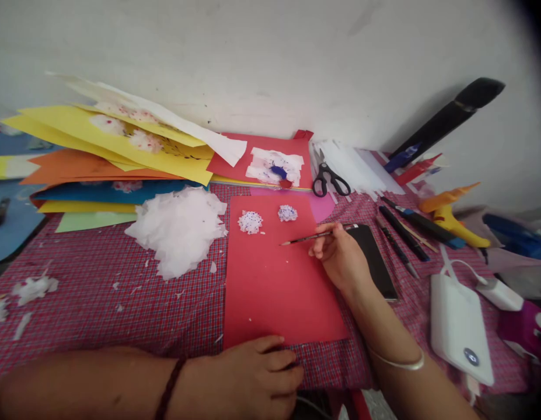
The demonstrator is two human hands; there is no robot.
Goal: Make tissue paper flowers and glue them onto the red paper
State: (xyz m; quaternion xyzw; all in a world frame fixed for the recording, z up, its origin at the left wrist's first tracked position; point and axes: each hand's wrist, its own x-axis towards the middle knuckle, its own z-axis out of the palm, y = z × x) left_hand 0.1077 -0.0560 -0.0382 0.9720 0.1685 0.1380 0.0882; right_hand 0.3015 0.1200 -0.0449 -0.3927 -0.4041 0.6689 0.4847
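Note:
A sheet of red paper (281, 280) lies in the middle of the table in the head view. Two crumpled white paper flowers with bluish-purple specks sit near its top, the left flower (250, 222) and the right flower (287, 213). My right hand (340, 256) is closed round a thin paintbrush (309, 238), whose tip points left over the paper, below the flowers. Whether the tip touches the paper I cannot tell. My left hand (262, 379) rests at the paper's bottom edge, fingers loosely apart, holding nothing visible.
White paper pieces (178, 227) are heaped left of the sheet, below stacked coloured papers (122, 146). Behind the sheet lie a paint-smeared white paper (274, 168) and black scissors (329, 178). On the right are a phone (373, 262), pens (404, 233), a glue gun (456, 224) and a power bank (460, 326).

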